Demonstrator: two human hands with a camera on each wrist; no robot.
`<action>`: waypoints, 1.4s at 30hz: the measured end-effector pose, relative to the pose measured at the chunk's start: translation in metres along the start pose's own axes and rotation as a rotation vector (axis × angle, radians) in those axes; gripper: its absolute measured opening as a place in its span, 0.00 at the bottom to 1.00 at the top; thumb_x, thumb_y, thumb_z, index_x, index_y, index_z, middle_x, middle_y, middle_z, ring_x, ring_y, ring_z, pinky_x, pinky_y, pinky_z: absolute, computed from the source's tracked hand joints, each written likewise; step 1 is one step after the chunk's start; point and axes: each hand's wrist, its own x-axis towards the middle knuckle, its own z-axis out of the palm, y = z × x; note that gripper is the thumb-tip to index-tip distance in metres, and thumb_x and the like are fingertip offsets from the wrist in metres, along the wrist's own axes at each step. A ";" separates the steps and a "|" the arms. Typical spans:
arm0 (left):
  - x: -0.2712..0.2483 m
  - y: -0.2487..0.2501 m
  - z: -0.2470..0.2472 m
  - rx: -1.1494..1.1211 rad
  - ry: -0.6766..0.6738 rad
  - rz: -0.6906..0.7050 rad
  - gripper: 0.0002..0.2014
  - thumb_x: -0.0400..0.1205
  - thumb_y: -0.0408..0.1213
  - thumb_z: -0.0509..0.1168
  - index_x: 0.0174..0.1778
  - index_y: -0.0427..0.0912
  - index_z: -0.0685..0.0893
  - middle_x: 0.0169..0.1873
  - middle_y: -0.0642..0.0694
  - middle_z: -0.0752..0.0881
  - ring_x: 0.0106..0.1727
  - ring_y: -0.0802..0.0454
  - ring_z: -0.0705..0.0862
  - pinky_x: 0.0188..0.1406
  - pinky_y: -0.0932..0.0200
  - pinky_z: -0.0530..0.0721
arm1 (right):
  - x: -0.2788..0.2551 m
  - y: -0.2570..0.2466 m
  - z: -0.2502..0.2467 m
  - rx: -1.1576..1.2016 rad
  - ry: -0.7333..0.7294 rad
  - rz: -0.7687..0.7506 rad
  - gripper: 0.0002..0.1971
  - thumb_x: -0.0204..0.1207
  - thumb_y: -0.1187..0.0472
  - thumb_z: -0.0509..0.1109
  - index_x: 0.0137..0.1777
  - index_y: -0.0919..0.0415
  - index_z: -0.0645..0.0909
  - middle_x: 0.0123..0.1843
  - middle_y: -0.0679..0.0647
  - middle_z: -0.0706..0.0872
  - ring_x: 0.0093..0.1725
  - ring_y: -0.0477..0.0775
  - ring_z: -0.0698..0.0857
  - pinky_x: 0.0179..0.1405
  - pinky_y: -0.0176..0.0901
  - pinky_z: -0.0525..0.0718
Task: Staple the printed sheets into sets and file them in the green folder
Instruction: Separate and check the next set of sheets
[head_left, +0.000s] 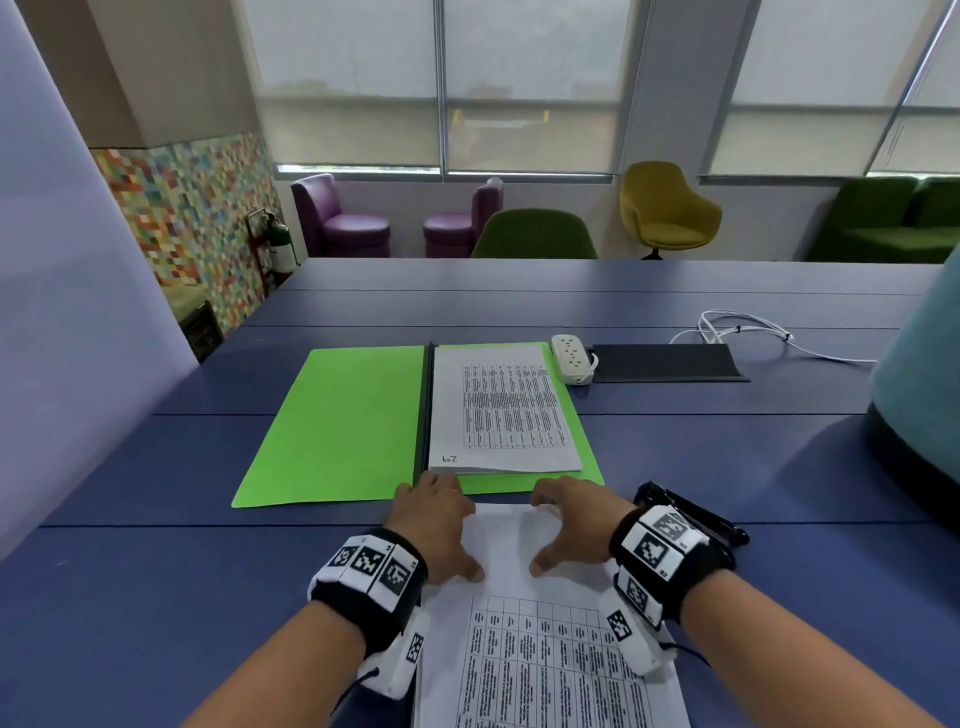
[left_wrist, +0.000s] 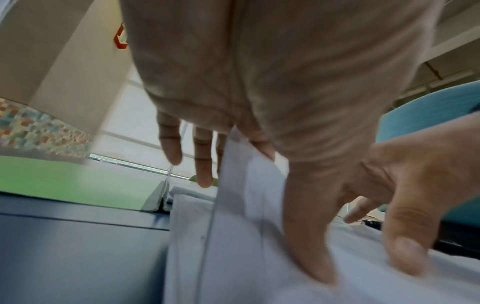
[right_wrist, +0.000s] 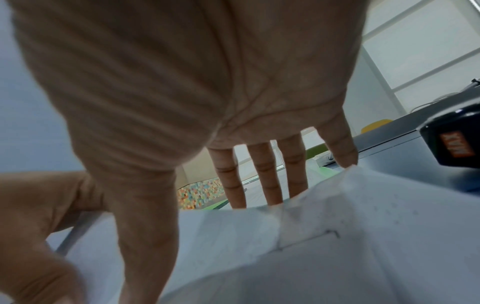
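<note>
The green folder (head_left: 337, 431) lies open on the blue table (head_left: 156, 597), with a stack of printed sheets (head_left: 498, 410) on its right half. Just in front of it lies a set of printed sheets (head_left: 545, 649) with a table printed on it. My left hand (head_left: 447, 530) and right hand (head_left: 563, 527) both hold its far edge, thumbs on top and fingers over the edge. In the wrist views that edge is lifted, and a staple (right_wrist: 311, 238) shows in the paper near the right hand. A black stapler (head_left: 691, 514) lies right of my right wrist.
A white power strip (head_left: 571, 358) and a black cable hatch (head_left: 665, 364) sit right of the folder, with a white cable (head_left: 753, 332) behind them. A teal chair back (head_left: 919, 374) stands at the right edge. A green chair (head_left: 535, 236) is across the table.
</note>
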 end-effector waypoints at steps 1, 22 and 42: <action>-0.003 0.001 0.000 -0.076 0.033 0.005 0.30 0.69 0.58 0.76 0.66 0.51 0.82 0.65 0.50 0.78 0.68 0.48 0.74 0.71 0.46 0.73 | -0.001 0.000 0.000 -0.005 0.007 -0.009 0.41 0.58 0.36 0.83 0.71 0.46 0.74 0.69 0.47 0.79 0.68 0.54 0.78 0.66 0.53 0.79; -0.016 -0.030 0.024 -1.769 0.445 -0.222 0.14 0.78 0.30 0.72 0.60 0.35 0.85 0.56 0.38 0.90 0.57 0.41 0.89 0.67 0.40 0.82 | -0.015 0.049 0.042 1.060 0.101 0.149 0.40 0.56 0.26 0.79 0.44 0.68 0.85 0.41 0.69 0.87 0.33 0.58 0.77 0.36 0.52 0.85; -0.092 0.011 -0.148 -1.479 0.964 0.503 0.06 0.66 0.45 0.81 0.37 0.56 0.92 0.37 0.63 0.92 0.41 0.65 0.90 0.42 0.67 0.86 | -0.120 -0.024 -0.106 1.149 0.713 -0.474 0.15 0.59 0.56 0.80 0.48 0.51 0.88 0.43 0.40 0.94 0.47 0.40 0.92 0.47 0.31 0.86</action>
